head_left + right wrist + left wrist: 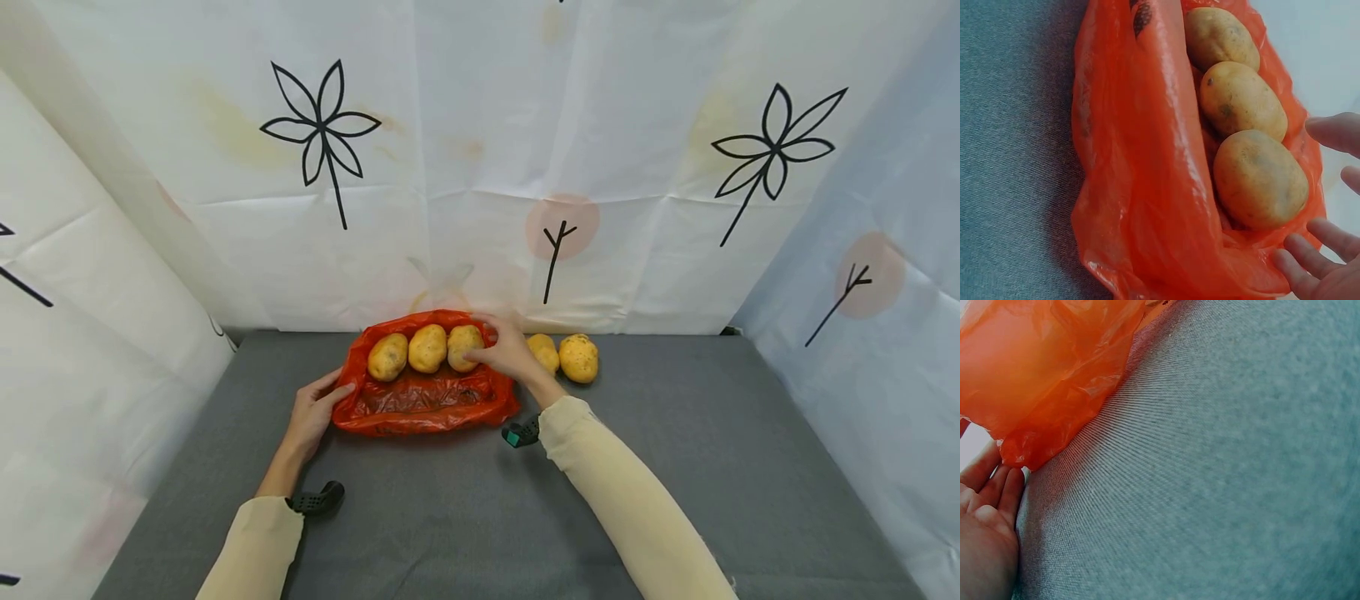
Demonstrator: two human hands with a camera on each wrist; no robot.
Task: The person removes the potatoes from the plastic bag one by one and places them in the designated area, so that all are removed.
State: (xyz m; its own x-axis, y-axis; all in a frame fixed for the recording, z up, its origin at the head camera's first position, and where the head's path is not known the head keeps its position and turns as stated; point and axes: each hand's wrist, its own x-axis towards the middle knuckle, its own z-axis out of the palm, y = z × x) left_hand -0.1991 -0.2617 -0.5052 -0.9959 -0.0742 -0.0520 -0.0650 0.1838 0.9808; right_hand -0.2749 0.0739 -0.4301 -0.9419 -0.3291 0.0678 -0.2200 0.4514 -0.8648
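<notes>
A red plastic bag point(420, 421) lies wide-mouthed on the grey table, with three potatoes in a row along its far side: a left one point(387, 357), a middle one point(428, 348) and a right one point(461, 343). My left hand point(315, 412) holds the bag's left edge, thumb over the rim and fingers outside; the left wrist view has those fingers point(1007, 487) against the plastic. Over the bag's right end, my right hand point(512, 350) reaches beside the right potato. The right wrist view shows its fingers point(1310, 256) spread, thumb apart from that potato point(1260, 181).
Two more potatoes, one point(543, 353) partly behind my right hand and another point(580, 359) beside it, lie on the grey table point(675, 433) right of the bag. A white patterned cloth point(480, 167) hangs along the table's back edge, with similar cloth at both sides.
</notes>
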